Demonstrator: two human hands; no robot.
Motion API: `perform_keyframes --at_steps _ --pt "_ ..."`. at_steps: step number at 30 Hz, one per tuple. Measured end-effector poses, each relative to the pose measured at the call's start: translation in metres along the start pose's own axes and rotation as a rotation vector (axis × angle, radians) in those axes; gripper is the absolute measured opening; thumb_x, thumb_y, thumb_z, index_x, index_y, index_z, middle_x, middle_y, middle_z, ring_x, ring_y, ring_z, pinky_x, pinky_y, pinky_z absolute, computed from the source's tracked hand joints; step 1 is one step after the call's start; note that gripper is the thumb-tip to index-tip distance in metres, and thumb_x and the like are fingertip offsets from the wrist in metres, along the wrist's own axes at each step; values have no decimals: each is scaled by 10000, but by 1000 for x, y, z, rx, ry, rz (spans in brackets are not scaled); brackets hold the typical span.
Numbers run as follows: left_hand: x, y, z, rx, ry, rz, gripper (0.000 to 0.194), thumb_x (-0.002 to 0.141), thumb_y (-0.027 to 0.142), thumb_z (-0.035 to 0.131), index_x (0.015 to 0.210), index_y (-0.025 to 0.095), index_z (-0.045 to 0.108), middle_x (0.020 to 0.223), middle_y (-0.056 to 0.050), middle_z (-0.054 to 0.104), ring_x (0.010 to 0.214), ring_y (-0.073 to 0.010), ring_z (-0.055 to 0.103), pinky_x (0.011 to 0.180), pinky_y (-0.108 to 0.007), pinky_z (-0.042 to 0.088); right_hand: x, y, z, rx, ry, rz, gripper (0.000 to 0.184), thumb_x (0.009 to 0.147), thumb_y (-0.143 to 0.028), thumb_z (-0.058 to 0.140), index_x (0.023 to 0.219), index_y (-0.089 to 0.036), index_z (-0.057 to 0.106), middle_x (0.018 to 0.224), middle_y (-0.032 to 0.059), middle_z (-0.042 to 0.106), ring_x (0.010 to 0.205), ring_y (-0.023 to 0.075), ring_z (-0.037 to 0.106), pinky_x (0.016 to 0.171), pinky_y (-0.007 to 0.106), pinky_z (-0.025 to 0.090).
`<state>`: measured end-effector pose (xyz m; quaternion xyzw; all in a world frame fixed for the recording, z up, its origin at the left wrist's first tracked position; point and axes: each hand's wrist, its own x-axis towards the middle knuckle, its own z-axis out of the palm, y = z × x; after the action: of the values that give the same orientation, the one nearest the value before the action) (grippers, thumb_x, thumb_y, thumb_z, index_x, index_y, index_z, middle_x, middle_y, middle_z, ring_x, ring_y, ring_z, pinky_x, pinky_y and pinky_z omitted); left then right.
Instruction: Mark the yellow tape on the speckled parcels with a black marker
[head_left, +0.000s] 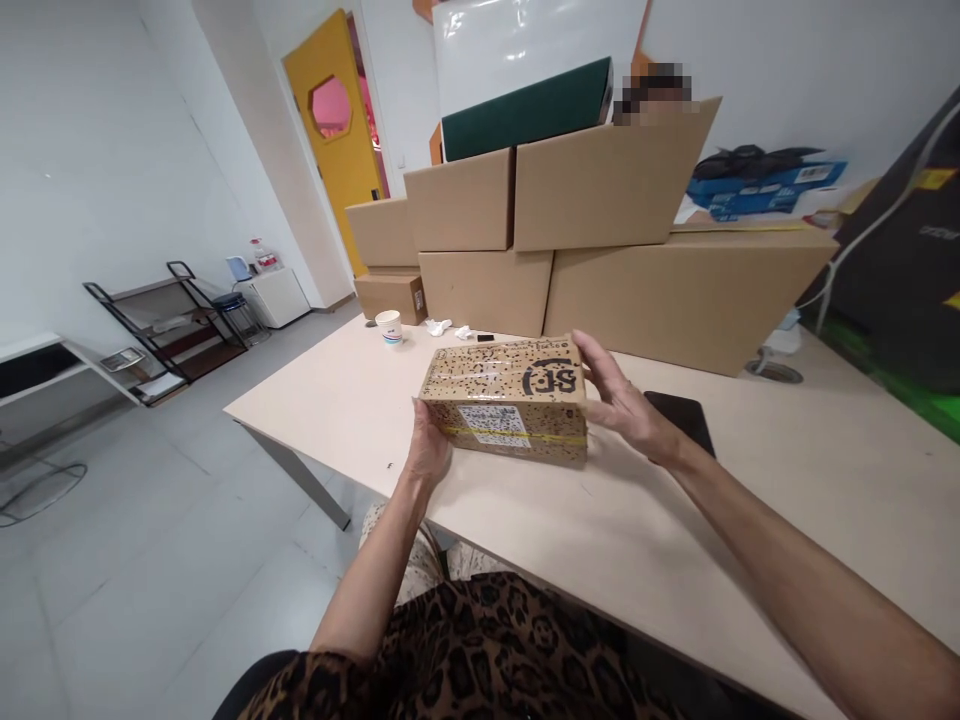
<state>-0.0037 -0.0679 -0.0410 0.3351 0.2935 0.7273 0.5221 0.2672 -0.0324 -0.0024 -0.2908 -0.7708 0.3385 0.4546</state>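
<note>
Between my hands is a small brown cardboard box (504, 372) with dark speckled print, a white label, a yellow strip along its front and black lettering on top. It is at the near part of the pale table (315, 385). My left hand (429, 445) grips its front left corner, with most of the fingers hidden behind or under the box. Against the right end rests my right hand (619, 400), its thumb and fingers bent around that side. Just right of that hand lies a black phone-like slab (681, 420).
Large cardboard boxes (637, 300) are stacked along the table's far side, topped by a dark green box (529, 110). A paper cup (389, 327), crumpled tissues (438, 327) and a small black object (486, 338) lie behind the small box. A person's head shows above the stack.
</note>
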Motion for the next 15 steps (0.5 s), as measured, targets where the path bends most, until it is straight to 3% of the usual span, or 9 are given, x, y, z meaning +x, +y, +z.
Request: perform_keyframes --at_steps 3,6,11,15 --pt "-2 2 -2 53 -40 20 607 734 650 759 1149 208 729 1332 -79 712 1454 -314 463 1190 -438 380 0 4 2 104 63 74 843 910 -685 536 1621 -389 193 1709 46 248 1543 352 296 1216 579 325" --pt "0 1 -6 121 -99 55 497 780 555 758 1136 210 740 1286 -60 734 1407 -314 510 1182 -439 382 -1 3 -1 103 22 151 914 865 -694 597 1621 -353 213 1705 68 253 1544 374 285 1204 574 348" --pt "5 -6 -15 204 -96 122 571 816 628 723 1221 225 716 1334 -58 708 1355 -295 556 1166 -413 392 -1 -10 -16 -53 -136 212 995 765 -616 748 1601 -343 284 1650 94 343 1488 403 374 1204 585 353" --pt "8 -12 -17 247 -71 110 626 826 686 678 1237 215 710 1340 -76 704 1324 -309 580 1153 -432 408 0 -22 -15 -133 -131 191 965 677 -559 830 1527 -341 429 1542 106 465 1426 414 438 1177 590 392"
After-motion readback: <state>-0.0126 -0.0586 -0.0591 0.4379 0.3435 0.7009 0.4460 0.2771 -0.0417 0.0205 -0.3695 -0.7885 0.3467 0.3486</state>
